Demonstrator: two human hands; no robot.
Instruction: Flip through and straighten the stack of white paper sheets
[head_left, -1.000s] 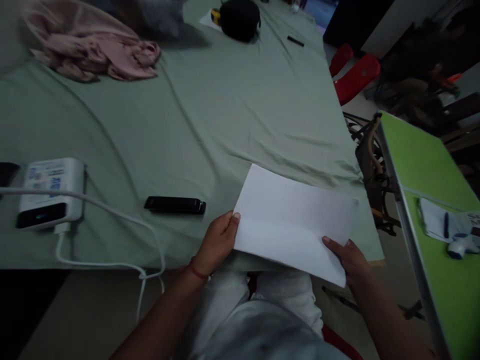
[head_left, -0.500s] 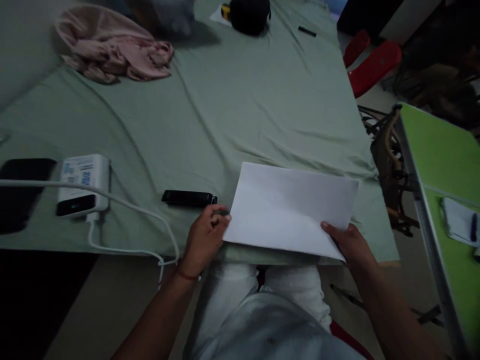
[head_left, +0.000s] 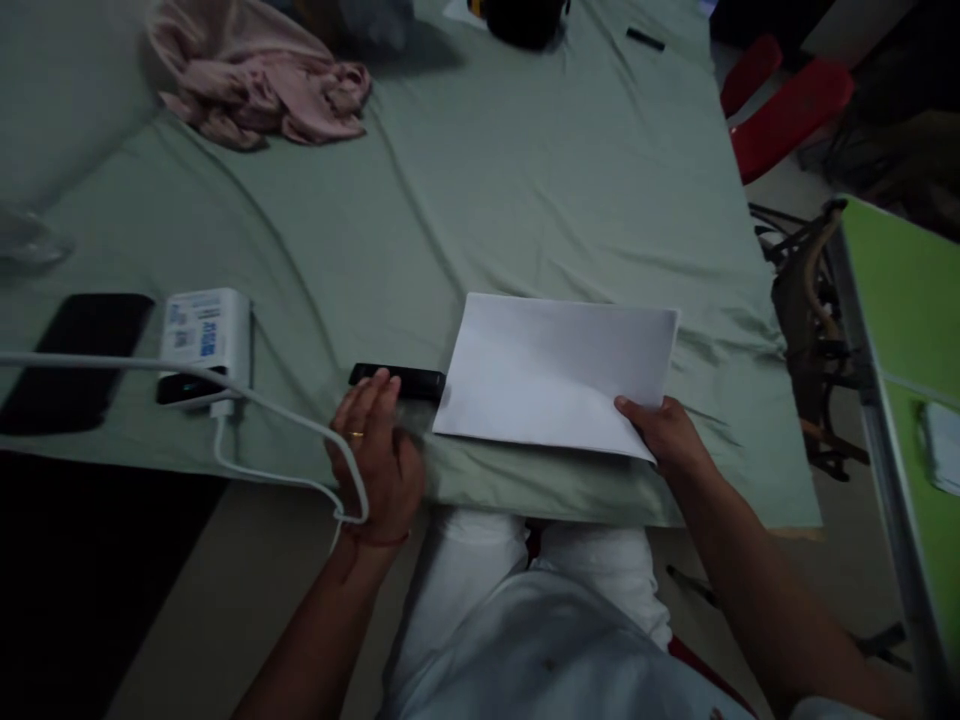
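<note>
White paper (head_left: 555, 370) in the right hand's grip by the table's near edge

The right hand (head_left: 667, 435) grasps the white paper at its near right corner, thumb on the upper face and the other fingers beneath. The sheet lies flat or nearly so over the cloth-covered table (head_left: 525, 220), just in from the near edge and towards the near right corner; whether it rests on the cloth cannot be told.

The left hand (head_left: 379, 460) is released, fingers extended, over the near edge to the left of the paper. Its fingertips overlap the left end of a slim black object (head_left: 420, 383); contact cannot be made out. That object's right end meets the paper's left edge in view.

Further left along the near edge sits a white power bank (head_left: 202, 335), with a black phone (head_left: 82, 350) beside it. A white cable (head_left: 75, 359) crosses in front of both and passes over the left hand in view.

Towards the far left corner lies a crumpled pink cloth (head_left: 277, 100); near the far edge stands a black pouch (head_left: 529, 20). Beyond the right edge are red chairs (head_left: 795, 115) and a green table (head_left: 900, 290).
</note>
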